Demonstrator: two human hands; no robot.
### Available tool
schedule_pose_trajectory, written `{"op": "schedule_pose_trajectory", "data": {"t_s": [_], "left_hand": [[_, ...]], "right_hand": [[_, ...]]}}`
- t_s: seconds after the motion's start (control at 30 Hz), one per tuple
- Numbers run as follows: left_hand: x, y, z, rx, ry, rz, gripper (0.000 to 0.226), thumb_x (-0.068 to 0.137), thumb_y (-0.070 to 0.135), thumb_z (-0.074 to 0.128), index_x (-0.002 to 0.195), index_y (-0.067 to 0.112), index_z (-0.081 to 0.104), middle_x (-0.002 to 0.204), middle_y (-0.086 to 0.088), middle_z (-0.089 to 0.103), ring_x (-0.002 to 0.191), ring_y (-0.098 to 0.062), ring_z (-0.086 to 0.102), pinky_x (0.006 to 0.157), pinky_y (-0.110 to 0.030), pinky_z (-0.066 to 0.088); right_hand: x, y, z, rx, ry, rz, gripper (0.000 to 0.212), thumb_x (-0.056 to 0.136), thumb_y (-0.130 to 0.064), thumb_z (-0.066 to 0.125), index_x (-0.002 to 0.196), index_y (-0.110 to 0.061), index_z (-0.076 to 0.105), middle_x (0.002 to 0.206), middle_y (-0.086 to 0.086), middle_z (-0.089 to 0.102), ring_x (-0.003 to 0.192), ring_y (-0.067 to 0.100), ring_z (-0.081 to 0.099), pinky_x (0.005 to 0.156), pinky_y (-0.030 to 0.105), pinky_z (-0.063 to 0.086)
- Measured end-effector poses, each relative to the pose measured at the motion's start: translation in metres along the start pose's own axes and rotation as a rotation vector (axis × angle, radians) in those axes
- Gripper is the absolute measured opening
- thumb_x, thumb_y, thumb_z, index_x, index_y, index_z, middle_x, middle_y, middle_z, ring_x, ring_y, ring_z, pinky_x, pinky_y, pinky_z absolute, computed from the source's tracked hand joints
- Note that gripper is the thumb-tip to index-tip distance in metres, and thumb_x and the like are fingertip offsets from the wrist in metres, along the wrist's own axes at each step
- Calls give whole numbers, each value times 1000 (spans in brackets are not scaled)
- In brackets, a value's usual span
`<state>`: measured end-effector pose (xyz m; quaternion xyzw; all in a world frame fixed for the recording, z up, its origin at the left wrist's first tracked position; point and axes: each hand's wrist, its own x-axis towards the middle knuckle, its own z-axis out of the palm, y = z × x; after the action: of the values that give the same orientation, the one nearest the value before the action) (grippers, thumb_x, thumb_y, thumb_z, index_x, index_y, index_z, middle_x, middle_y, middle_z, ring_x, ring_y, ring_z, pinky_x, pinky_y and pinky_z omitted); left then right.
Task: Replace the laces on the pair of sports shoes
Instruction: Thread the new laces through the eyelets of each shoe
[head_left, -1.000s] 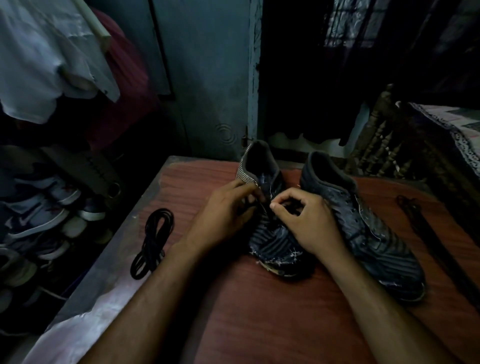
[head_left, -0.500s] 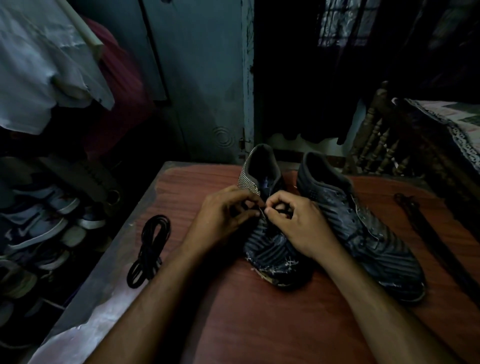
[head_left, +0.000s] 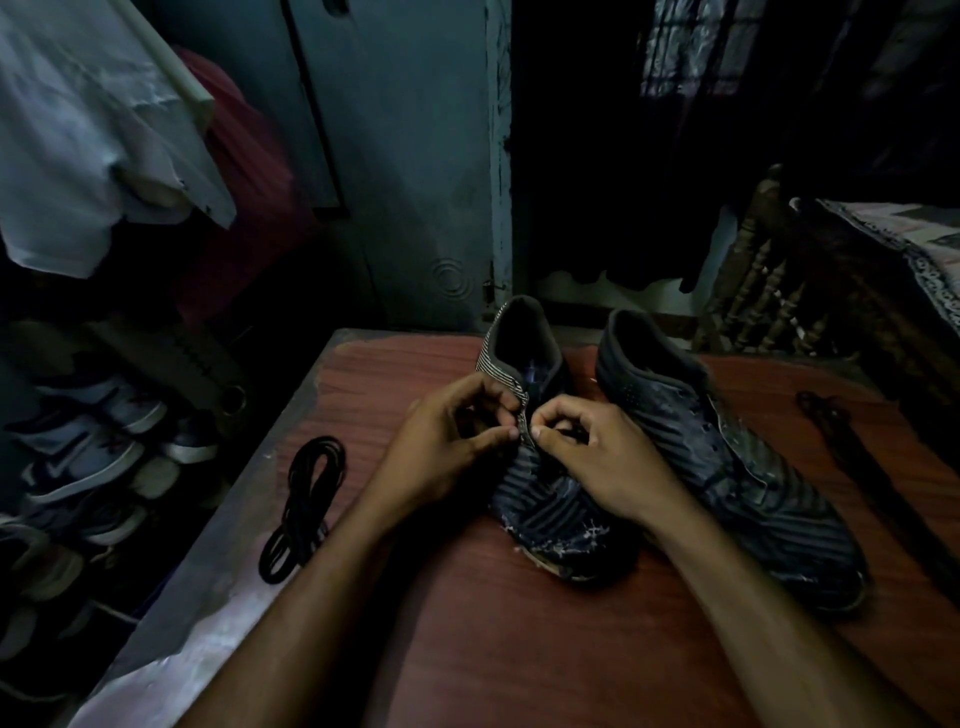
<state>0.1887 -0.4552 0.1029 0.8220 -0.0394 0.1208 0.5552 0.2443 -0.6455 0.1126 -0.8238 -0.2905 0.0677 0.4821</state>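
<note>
Both hands work at the eyelets of the left shoe (head_left: 545, 499) on the table (head_left: 519, 649): left hand (head_left: 447, 452) and right hand (head_left: 587, 457) each pinch its lace. Threading seems underway; next, feed the tip through cleanly. A coiled black lace (head_left: 304, 506) waits beside.

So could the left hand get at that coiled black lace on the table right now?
Probably yes, once it lets go: the left hand is pinching at the shoe, and the coiled lace lies on bare table beside that forearm, nothing between.
</note>
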Motion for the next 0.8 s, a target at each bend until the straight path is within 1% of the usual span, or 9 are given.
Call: {"op": "schedule_pose_trajectory", "data": {"t_s": [0.13,0.2,0.27,0.33,0.5,0.57,0.63,0.73,0.8], "left_hand": [[1,-1,1,9,8,7,19,87,7,79,97,20,70,86,5,72,72,-2,62,69,-22,49],[1,-1,2,0,13,0,19,86,7,79,96,20,70,84,7,71,72,-5,62,68,-25,50],[2,0,2,-10,23,-15,19,86,7,79,94,21,70,82,7,71,70,-7,63,66,-26,50],[1,0,2,0,30,-24,20,86,8,80,93,24,70,81,8,71,69,-7,64,65,-26,51],[1,0,2,29,21,-18,19,86,9,80,90,24,70,79,9,71,67,-5,63,64,-24,50],[1,1,2,50,12,-7,18,87,10,79,88,26,71,77,10,71,68,-4,62,64,-23,50],[1,2,2,51,0,-15,17,89,9,77,87,26,73,76,10,72,69,-2,62,65,-21,49],[0,3,1,35,-8,-44,20,91,6,74,89,25,75,76,8,73,70,-1,63,66,-20,49],[-1,3,1,40,-17,-40,23,91,4,74,88,26,74,74,11,72,69,-1,62,66,-21,49]], "right_hand": [[0,3,2,-5,4,13,8,93,-17,68,88,-22,72,63,-5,58,57,-2,47,58,17,37],[0,6,2,-5,20,18,9,92,-16,69,88,-23,74,63,-4,58,57,1,47,58,20,37],[0,6,1,-62,30,11,9,91,-18,70,86,-25,73,67,0,64,59,7,54,60,25,42],[0,6,-1,-162,30,-9,8,91,-19,70,86,-26,72,73,-3,68,67,10,62,66,27,48],[-1,1,1,-260,48,-81,7,91,-19,69,88,-24,72,81,-10,68,74,3,62,66,19,44],[-1,1,2,-229,73,-79,8,91,-19,69,88,-25,73,81,-15,67,76,-1,62,66,12,42],[-1,2,3,-166,107,-46,13,90,-19,72,85,-31,72,75,-17,66,72,-3,61,64,11,41],[1,7,5,-119,143,20,16,87,-22,76,77,-33,70,67,-7,68,63,3,61,60,23,47],[3,9,4,-108,95,40,14,87,-22,76,76,-30,71,70,-1,71,67,12,66,66,33,53]]}}
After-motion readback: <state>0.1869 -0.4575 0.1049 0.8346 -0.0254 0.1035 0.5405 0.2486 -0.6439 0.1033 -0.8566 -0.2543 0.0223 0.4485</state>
